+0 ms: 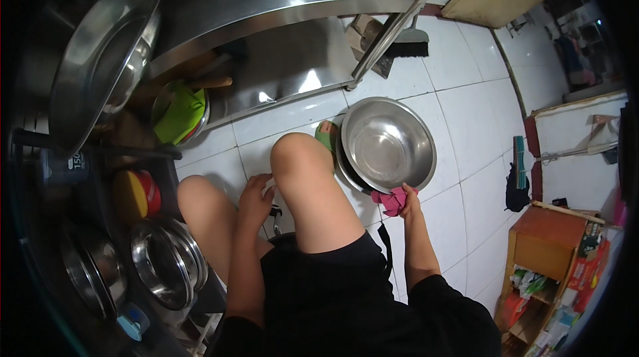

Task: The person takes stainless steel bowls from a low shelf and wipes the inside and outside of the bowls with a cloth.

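My right hand [411, 203] grips a crumpled pink cloth [392, 201] against the near rim of a large stainless-steel basin [384, 144]. The basin tilts a little, and its inside is bare and shiny. Beneath its left side shows the edge of another metal vessel [347, 173], mostly hidden. Between my knees is my left hand [256, 199], its fingers loosely apart near the inner side of my right knee [299, 157]. Nothing is visible in that hand.
A steel table [284, 57] spans the top. At left, a rack [169, 152] holds steel bowls [162, 264] and a large tilted basin [107, 62]. A broom [412, 40] and dustpan [383, 66] stand beyond the basin. A wooden cabinet [544, 247] stands right on white floor tiles [484, 149].
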The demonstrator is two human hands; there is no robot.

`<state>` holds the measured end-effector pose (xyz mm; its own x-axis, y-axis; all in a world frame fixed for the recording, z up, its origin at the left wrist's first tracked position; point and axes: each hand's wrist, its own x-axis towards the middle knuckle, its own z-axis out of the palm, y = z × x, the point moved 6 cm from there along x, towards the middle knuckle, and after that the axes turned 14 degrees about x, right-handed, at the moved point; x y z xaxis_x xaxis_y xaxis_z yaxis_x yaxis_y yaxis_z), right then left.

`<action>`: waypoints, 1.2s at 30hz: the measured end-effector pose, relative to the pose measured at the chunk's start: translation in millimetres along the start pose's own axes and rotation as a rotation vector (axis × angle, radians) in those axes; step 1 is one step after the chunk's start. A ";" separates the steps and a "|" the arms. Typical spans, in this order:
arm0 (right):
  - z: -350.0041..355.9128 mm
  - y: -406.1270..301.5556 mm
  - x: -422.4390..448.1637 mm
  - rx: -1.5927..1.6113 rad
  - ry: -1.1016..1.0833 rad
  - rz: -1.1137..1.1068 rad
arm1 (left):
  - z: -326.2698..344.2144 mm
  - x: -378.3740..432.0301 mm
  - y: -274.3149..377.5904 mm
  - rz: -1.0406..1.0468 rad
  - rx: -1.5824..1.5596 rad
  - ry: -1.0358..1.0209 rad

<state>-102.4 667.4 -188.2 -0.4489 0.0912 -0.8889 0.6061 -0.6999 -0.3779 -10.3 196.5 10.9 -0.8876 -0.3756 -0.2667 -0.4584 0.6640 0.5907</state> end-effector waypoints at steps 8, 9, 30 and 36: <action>104.8 -102.7 -99.5 -0.097 -0.052 -0.580 | -52.1 -5.8 25.3 0.096 -0.076 0.382; 123.1 -113.5 -123.6 -0.157 -0.068 -0.654 | -66.5 -11.9 36.3 0.150 -0.063 0.526; 161.6 -70.5 -369.4 -0.252 -0.559 -0.598 | -119.4 -66.4 57.3 0.092 -1.429 0.095; 240.3 -8.5 -352.8 -0.959 -0.718 -0.666 | -121.0 -138.7 -39.9 -0.190 -1.485 0.478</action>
<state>-106.9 470.9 190.8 -0.8917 -0.3753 -0.2530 0.2246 0.1183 -0.9672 136.5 143.9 116.5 -0.5968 -0.7291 -0.3351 0.1495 -0.5113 0.8463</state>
